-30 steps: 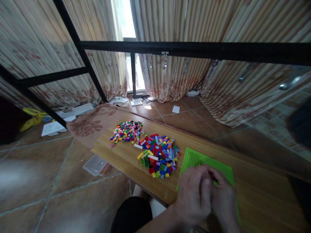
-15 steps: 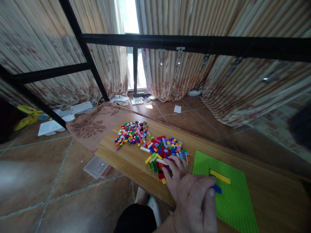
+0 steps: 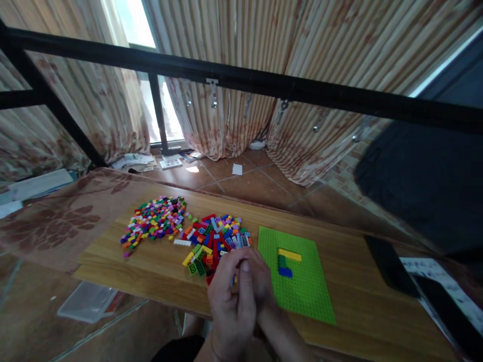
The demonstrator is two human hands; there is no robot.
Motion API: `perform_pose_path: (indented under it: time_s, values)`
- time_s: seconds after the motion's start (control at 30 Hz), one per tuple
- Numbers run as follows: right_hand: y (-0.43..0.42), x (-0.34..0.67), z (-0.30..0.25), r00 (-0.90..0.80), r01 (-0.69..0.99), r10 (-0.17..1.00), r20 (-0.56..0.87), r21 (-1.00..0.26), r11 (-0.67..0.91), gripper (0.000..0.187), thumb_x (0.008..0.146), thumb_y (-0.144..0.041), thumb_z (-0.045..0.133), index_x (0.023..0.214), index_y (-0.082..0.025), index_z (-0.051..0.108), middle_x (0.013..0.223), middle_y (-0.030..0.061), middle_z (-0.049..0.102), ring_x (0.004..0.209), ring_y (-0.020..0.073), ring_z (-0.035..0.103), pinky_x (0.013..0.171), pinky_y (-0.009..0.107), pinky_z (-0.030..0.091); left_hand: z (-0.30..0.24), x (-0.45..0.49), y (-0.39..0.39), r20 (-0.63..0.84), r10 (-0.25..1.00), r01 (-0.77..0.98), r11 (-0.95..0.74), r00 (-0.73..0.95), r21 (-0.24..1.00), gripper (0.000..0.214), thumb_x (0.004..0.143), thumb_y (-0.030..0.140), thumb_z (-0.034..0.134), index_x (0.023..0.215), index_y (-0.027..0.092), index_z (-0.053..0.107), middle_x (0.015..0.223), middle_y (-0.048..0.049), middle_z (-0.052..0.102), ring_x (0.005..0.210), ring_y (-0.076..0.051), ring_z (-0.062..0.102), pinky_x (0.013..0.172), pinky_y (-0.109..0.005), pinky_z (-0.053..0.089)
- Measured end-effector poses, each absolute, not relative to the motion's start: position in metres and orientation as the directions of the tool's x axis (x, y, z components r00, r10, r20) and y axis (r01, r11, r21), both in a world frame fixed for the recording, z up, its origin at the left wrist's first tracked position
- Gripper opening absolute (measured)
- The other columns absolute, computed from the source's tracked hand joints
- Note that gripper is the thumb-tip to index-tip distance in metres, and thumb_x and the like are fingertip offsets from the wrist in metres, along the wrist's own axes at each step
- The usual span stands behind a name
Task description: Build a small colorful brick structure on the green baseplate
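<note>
My left hand [image 3: 230, 296] and my right hand [image 3: 266, 286] are pressed together, fingers closed, just over the near edge of a pile of larger coloured bricks [image 3: 215, 236]. A speck of colour shows between the fingertips; I cannot make out what it is. To the right of my hands lies a green baseplate [image 3: 302, 296]. A yellow brick [image 3: 290, 255], a green brick [image 3: 282, 261] and a blue brick [image 3: 286, 272] sit on it in an L shape. A second pile of tiny bricks [image 3: 154, 221] lies further left.
Everything rests on a wooden board [image 3: 151, 261] over a patterned cloth [image 3: 49, 221]. A black flat object [image 3: 381, 261] and a printed sheet [image 3: 433, 271] lie at the right. A black metal bar [image 3: 264, 85] crosses overhead. A clear plastic box [image 3: 86, 301] lies on the tiled floor.
Both hands left the baseplate and came together at the larger pile. The blue brick held over the plate half a second ago now sits on it. The view swung right.
</note>
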State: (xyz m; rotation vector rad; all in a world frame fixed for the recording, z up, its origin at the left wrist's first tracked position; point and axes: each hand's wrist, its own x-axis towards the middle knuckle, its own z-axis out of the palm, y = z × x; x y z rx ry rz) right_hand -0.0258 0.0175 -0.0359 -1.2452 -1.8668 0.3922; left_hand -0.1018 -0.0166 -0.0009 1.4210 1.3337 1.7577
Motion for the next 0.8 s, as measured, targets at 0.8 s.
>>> perform_pose_path:
  time_s: [0.8]
  values:
    - [0.014,0.135,-0.050,0.250,0.312,0.967,-0.058,-0.940,-0.137,0.031,0.078,-0.045,0.061,0.090,-0.019,0.073,0.071,0.0045,0.071,0.062,0.0188,0.063,0.060,0.032,0.050,-0.040,-0.046,0.037,0.062,0.994,0.538,-0.104,0.095,0.837,0.025,0.084,0.019,0.051,0.107,0.016,0.062,0.100,-0.0088,0.065,0.088,-0.020,0.064,0.078,-0.035,0.051]
